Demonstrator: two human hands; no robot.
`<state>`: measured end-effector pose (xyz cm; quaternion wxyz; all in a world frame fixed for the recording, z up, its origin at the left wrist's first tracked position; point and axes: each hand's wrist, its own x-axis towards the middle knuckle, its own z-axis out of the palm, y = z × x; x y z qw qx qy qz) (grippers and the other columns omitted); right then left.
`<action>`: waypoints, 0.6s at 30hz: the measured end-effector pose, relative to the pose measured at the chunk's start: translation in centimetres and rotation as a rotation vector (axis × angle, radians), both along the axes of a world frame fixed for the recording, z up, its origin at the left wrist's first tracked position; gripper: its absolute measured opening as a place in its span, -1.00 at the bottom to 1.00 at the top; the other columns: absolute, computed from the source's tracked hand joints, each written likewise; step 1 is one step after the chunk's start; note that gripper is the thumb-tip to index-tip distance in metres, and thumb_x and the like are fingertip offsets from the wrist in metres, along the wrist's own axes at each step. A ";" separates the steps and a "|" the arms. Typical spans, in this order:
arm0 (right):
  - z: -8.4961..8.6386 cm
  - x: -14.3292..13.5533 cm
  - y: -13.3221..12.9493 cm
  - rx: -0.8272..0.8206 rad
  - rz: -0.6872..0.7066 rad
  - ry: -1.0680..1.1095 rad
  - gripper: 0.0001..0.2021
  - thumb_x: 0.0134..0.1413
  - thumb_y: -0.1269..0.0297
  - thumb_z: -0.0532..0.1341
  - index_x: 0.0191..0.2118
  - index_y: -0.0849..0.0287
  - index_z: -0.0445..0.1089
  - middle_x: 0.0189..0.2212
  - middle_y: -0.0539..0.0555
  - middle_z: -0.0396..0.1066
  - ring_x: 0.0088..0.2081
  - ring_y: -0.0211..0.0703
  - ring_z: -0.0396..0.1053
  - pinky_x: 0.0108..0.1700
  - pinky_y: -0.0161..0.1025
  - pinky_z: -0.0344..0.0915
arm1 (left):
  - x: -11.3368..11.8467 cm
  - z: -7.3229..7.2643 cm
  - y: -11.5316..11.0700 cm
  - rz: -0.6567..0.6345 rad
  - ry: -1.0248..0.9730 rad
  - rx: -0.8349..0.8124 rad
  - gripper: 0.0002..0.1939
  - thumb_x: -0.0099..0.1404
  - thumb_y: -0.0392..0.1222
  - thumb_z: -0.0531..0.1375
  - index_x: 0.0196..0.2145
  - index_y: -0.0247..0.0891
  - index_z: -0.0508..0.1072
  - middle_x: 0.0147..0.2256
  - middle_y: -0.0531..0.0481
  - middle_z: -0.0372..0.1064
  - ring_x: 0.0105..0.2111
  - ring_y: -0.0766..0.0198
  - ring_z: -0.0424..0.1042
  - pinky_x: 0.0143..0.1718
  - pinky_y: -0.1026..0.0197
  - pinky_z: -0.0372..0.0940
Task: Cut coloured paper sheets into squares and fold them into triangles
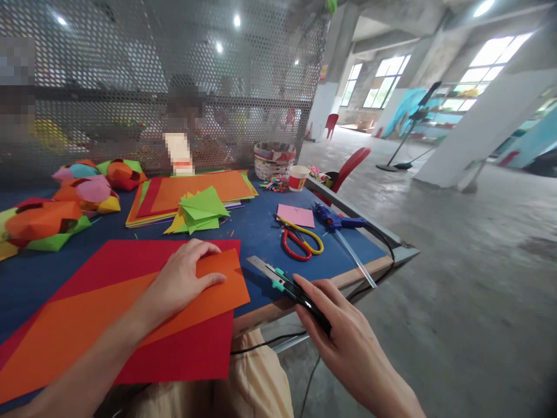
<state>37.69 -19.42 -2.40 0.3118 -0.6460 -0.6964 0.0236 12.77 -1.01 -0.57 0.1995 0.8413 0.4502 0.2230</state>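
Note:
My left hand (187, 278) lies on an orange paper strip (100, 307), thumb and fingers apart, the paper flat beneath it. Under the strip is a larger red sheet (195, 354), which reaches past the table's front edge. In my right hand (339, 319) is a black and green utility knife (300, 293), its wide blade out and pointing left, a little right of the orange strip's end. Red and yellow handled scissors (300, 239) rest behind the knife, beside a pink paper piece (296, 216).
A blue glue gun (333, 219) with a cable lies at the table's right corner. Behind are stacked coloured sheets (191, 194), green paper pieces (203, 210), a paper cup (298, 177) and a basket (274, 159). Folded paper balls (43, 220) stand left. A person (185, 116) shows behind the mesh.

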 end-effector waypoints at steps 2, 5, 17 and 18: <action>0.0 -0.1 0.1 -0.012 0.003 0.006 -0.61 0.45 0.26 0.07 0.30 0.10 0.28 -0.03 0.14 0.46 -0.12 -0.12 0.54 -0.10 -0.19 0.52 | -0.1 -0.2 -0.2 -0.012 -0.021 0.022 -0.56 0.15 0.20 0.26 -0.14 -0.13 0.47 -0.07 -0.05 0.48 -0.01 -0.01 0.48 0.10 -0.07 0.37; -0.1 -0.1 0.2 -0.015 0.006 0.004 -0.61 0.46 0.26 0.06 0.31 0.09 0.27 -0.02 0.14 0.46 -0.11 -0.11 0.54 -0.09 -0.16 0.53 | -0.2 -0.4 -0.4 -0.032 -0.050 0.056 -0.59 0.20 0.22 0.23 -0.15 -0.12 0.45 -0.06 -0.06 0.46 -0.01 0.01 0.48 0.10 -0.06 0.37; 0.0 -0.2 0.1 0.009 0.015 -0.083 -0.60 0.44 0.33 0.07 0.32 0.11 0.26 -0.01 0.19 0.44 -0.11 -0.07 0.55 -0.12 -0.13 0.55 | -0.3 -0.7 -0.6 -0.041 -0.077 0.085 -0.54 0.27 0.29 0.15 -0.16 -0.15 0.42 -0.11 -0.09 0.50 -0.07 0.01 0.52 0.02 -0.03 0.42; 0.0 -0.1 0.0 0.010 0.023 -0.094 -0.60 0.44 0.34 0.06 0.31 0.13 0.27 0.00 0.20 0.44 -0.11 -0.06 0.55 -0.12 -0.13 0.55 | -0.3 -0.7 -0.6 -0.036 -0.076 0.085 -0.54 0.26 0.29 0.16 -0.16 -0.15 0.42 -0.11 -0.10 0.50 -0.07 -0.01 0.51 0.02 -0.04 0.42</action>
